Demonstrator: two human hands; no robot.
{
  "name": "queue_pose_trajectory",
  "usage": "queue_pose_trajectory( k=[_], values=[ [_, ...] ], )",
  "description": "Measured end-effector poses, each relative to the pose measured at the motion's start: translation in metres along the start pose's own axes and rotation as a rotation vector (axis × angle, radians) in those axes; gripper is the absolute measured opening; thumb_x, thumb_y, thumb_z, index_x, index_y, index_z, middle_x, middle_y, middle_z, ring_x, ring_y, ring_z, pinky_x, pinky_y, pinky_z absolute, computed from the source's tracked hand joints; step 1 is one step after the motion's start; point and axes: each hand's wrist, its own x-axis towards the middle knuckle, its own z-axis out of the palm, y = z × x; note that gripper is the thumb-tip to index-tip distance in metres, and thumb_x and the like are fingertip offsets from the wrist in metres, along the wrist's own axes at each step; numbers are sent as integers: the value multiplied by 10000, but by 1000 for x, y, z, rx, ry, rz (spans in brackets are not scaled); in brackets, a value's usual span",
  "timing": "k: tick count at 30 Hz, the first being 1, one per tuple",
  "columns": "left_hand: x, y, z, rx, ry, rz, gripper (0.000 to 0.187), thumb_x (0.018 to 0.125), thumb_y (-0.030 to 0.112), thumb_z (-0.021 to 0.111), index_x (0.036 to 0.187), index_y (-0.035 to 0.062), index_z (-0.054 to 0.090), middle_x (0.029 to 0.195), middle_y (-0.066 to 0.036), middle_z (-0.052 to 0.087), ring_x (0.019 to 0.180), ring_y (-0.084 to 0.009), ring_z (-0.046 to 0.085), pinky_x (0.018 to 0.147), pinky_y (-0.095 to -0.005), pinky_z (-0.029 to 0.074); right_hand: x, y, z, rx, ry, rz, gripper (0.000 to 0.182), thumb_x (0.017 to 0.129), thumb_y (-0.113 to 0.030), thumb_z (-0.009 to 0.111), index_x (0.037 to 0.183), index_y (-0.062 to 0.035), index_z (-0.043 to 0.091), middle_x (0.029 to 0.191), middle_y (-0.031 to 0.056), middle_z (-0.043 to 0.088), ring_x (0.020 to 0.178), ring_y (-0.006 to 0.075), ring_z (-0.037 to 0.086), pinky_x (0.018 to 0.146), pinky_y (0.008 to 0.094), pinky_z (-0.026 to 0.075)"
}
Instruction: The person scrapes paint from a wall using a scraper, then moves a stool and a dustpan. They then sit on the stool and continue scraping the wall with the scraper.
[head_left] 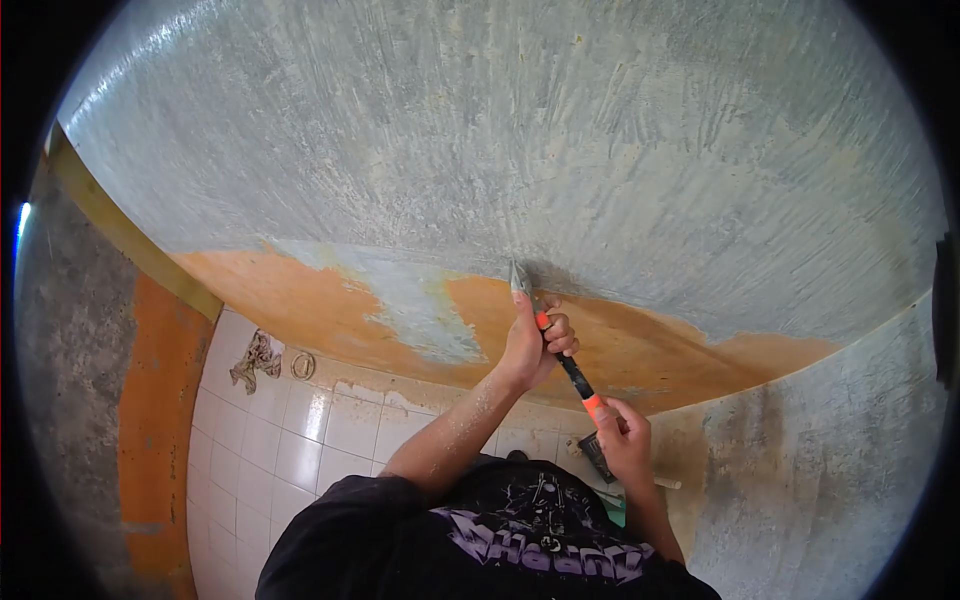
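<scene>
A long-handled scraper with a black and orange handle slants across the middle of the view. Its metal blade meets the wall at the upper border of the orange paint. My left hand grips the handle near the blade, with the thumb laid along it toward the blade. Lower down, my right hand is closed around the orange end of the handle. Pale flecks dot my left forearm. Above the blade the wall is grey and streaked with scrape marks; a bare patch interrupts the orange band.
White floor tiles run below the wall, with crumbs along its foot. A crumpled cloth and a ring-shaped item lie there. Near my right hand are a dark object and something green. Another grey-and-orange wall stands left.
</scene>
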Motion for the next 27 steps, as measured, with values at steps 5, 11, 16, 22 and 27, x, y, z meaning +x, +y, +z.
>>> queue_pose_trajectory(
  k=[5, 11, 16, 22, 27],
  values=[
    [4, -6, 5, -58, 54, -58, 690, 918, 766, 213, 1073, 134, 443, 612, 58, 237, 541, -102, 245, 608, -297, 309, 4, 1, -6, -13, -4, 15, 338, 952, -257, 675, 1175, -4, 656, 615, -62, 506, 532, 14, 428, 486, 211, 338],
    [-5, 12, -7, -14, -10, 30, 680, 923, 759, 212, 1079, 140, 446, 608, 57, 234, 533, -104, 246, 604, -296, 316, -1, -6, 14, 5, 15, 4, 342, 952, -259, 674, 1158, 13, 657, 611, -61, 503, 529, 15, 421, 480, 207, 330],
    [-3, 14, -3, -49, 26, 9, 674, 927, 755, 232, 1086, 142, 460, 603, 63, 228, 513, -94, 235, 573, -279, 302, 3, -3, 14, 9, 3, 30, 335, 957, -263, 665, 1151, 10, 659, 621, -57, 506, 542, 16, 421, 487, 217, 330],
    [-14, 59, -30, 17, 15, 152, 657, 931, 748, 263, 1082, 145, 473, 608, 71, 237, 504, -89, 239, 565, -281, 300, 14, -19, 63, 17, -58, -25, 317, 952, -252, 674, 1132, 10, 664, 629, -65, 495, 533, 15, 404, 475, 212, 311],
    [-9, 29, -19, -70, 22, -37, 654, 934, 739, 260, 1086, 134, 458, 648, 39, 287, 568, -119, 313, 644, -326, 376, 3, -11, 29, -6, -32, -5, 322, 970, -241, 647, 1167, 13, 629, 606, -40, 520, 490, 25, 431, 445, 208, 324]
  ],
)
